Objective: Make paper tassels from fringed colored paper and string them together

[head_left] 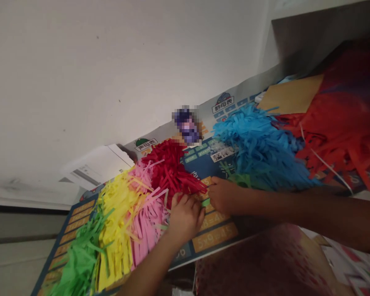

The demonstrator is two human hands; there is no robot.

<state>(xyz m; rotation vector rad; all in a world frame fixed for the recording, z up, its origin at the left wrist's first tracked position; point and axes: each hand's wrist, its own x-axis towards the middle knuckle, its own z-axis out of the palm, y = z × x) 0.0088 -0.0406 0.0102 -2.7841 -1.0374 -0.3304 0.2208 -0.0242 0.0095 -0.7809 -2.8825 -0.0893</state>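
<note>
**Green paper strip (206,202) between right hand (223,195) and left hand (185,218)**
Light, flimsy: pinch by its exposed end. Both hands curl close against it; grip cannot be confirmed.

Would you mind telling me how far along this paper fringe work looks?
Done: green, yellow, pink, red and blue paper fringes lie across the printed chart board. In hand: the right hand touches a small green strip, beside the left hand. Left: a big red fringe and brown paper lie beyond; the remainder is unclear.
</note>
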